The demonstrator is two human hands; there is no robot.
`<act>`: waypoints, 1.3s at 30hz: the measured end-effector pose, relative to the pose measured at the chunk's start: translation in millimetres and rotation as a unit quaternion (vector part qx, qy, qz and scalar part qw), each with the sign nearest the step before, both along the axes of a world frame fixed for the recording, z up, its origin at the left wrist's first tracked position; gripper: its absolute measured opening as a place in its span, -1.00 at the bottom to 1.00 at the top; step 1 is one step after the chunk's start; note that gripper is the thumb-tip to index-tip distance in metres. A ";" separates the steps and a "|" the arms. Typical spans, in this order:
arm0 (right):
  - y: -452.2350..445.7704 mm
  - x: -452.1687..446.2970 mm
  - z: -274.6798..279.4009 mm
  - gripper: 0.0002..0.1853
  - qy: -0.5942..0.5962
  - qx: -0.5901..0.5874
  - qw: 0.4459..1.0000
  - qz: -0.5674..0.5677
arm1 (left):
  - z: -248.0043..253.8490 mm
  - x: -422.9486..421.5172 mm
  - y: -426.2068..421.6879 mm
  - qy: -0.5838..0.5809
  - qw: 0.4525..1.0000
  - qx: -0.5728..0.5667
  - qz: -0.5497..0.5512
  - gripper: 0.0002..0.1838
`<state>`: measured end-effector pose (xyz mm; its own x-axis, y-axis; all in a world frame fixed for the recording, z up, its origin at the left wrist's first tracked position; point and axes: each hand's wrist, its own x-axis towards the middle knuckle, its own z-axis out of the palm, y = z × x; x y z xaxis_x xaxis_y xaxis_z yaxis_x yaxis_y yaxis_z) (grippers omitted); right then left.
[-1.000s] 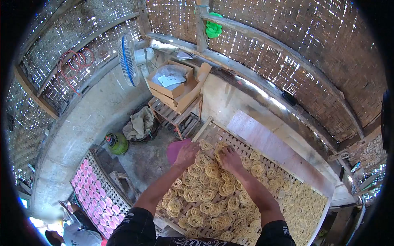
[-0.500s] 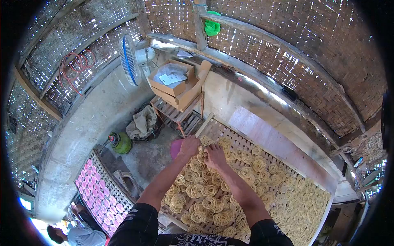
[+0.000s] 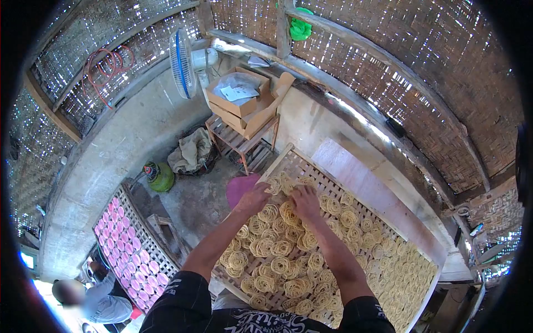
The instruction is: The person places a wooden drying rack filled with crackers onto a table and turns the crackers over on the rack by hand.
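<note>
Many coiled nests of thin pale-yellow strands, like noodle nests (image 3: pixel 283 222), cover a woven bamboo tray (image 3: pixel 300 161) in front of me. Both hands are at the tray's far end. My left hand (image 3: pixel 254 200) has its fingers curled at the left edge, against a noodle nest (image 3: pixel 273 185). A short way to the right, my right hand (image 3: pixel 305 203) bends its fingers down over nests, with one nest (image 3: pixel 288 214) beside its thumb. The fingertips of both hands are partly hidden among the strands.
Left of me, another woven rack (image 3: pixel 145 230) carries pink discs (image 3: pixel 130 252), with a person (image 3: pixel 102 302) beside it. Beyond are a green gas cylinder (image 3: pixel 160 176), a pink round object (image 3: pixel 240 190), a cardboard box (image 3: pixel 236 114) on a small table and a fan (image 3: pixel 182 64).
My hands have moved a little further apart, the right one shifting right and slightly away from me. Nests now lie between them at the far end. The view has tilted slightly.
</note>
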<state>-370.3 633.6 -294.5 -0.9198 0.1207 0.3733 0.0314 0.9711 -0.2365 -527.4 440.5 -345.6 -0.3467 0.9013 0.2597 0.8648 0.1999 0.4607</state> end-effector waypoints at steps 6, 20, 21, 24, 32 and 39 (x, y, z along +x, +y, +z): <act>-57.2 13.5 -12.6 -0.57 -0.024 -0.006 1.000 0.002 | 21.9 14.8 -36.4 0.111 0.986 -0.085 0.090 -0.47; -79.8 -20.1 -2.4 -0.55 -0.192 -0.114 0.975 0.002 | 18.5 -14.2 -8.3 -0.069 0.982 -0.151 0.092 -0.61; -72.9 -24.0 5.9 -0.54 -0.266 -0.183 0.946 0.015 | 27.1 -13.1 -12.4 -0.105 0.981 -0.146 0.076 -0.65; -63.0 -22.0 35.5 -0.69 -0.233 -0.249 0.940 -0.021 | 67.9 -7.2 -14.3 -0.076 0.992 -0.086 0.046 -0.75; -68.4 32.8 -9.3 -0.63 -0.067 0.017 0.997 0.037 | 21.8 25.2 -54.8 0.011 1.000 -0.010 -0.009 -0.70; -82.5 43.7 -5.5 -0.64 -0.132 0.070 0.984 0.093 | 37.2 72.6 -61.2 0.056 0.979 -0.197 0.023 -0.57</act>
<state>-326.6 551.1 -299.9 -0.9884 -0.0948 0.1187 -0.1078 0.9883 -0.1078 -454.9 379.3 -308.4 -0.3781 0.9235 -0.0653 0.8915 0.3822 0.2432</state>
